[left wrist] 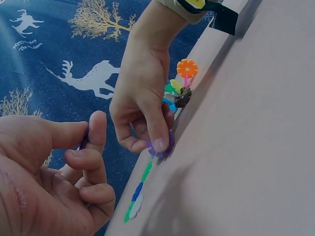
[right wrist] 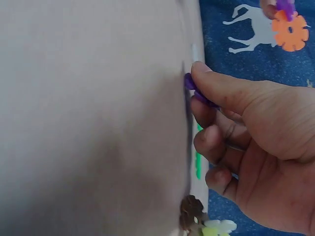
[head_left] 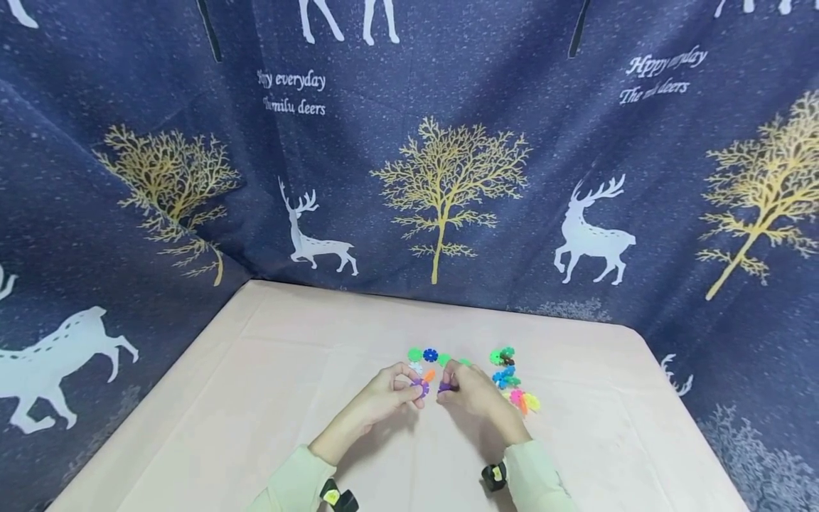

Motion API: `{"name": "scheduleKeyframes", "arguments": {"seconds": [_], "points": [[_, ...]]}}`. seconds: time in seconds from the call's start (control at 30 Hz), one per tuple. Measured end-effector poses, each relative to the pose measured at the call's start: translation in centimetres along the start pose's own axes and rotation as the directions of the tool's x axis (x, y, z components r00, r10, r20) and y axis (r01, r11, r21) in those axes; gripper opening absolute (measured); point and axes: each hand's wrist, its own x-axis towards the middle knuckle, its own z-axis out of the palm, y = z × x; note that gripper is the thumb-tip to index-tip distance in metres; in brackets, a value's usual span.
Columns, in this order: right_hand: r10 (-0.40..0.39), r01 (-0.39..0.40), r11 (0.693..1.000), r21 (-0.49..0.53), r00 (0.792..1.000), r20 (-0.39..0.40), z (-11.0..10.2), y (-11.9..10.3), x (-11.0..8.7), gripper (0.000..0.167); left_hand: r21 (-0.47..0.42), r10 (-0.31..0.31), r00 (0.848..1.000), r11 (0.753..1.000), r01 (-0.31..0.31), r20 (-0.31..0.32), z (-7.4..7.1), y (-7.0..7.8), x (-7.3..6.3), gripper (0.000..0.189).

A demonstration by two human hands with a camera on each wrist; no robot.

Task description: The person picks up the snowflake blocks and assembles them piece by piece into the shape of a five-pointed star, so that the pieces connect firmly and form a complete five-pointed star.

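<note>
Over the pale tabletop point(head_left: 256, 412), the left hand point(head_left: 387, 390) pinches a purple disc point(head_left: 423, 387) that touches an orange disc point(head_left: 430, 375), and the right hand point(head_left: 472, 391), near but apart, pinches a second purple disc point(left wrist: 170, 141). Holding each lightly by the rim, slots uncovered, and turning slot toward slot would probably give the steadiest alignment.

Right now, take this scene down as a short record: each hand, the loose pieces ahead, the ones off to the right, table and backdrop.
Left hand: pinches a purple disc; an orange disc appears attached
Right hand: pinches a second purple disc
Ahead: green disc, blue disc, white disc, more green
Right side: mixed-colour clusters
Table: pale pink cover
Backdrop: dark blue, white deer, golden trees
</note>
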Motion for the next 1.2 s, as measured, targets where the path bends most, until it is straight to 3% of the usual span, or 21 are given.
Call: {"name": "scheduleKeyframes", "arguments": {"seconds": [0.3,0.77,1.2], "points": [[-0.019,0.023,0.993,0.115,0.999,-0.033,-1.5,-1.1,-1.5,0.015,-0.029,-0.001,1.000,1.000,0.001,-0.001,0.4,-0.3,0.4,0.016],[-0.063,0.073,0.991,0.111,0.994,-0.095,-3.5,-3.2,-3.1,0.011,-0.071,-0.005,1.000,0.997,0.006,0.009,0.8,-0.3,0.7,0.018],[-0.158,0.172,0.983,0.065,0.971,-0.178,-3.2,-4.0,-3.5,0.009,-0.065,0.005,1.000,0.998,-0.004,0.019,1.3,0.1,0.8,0.023]]}}
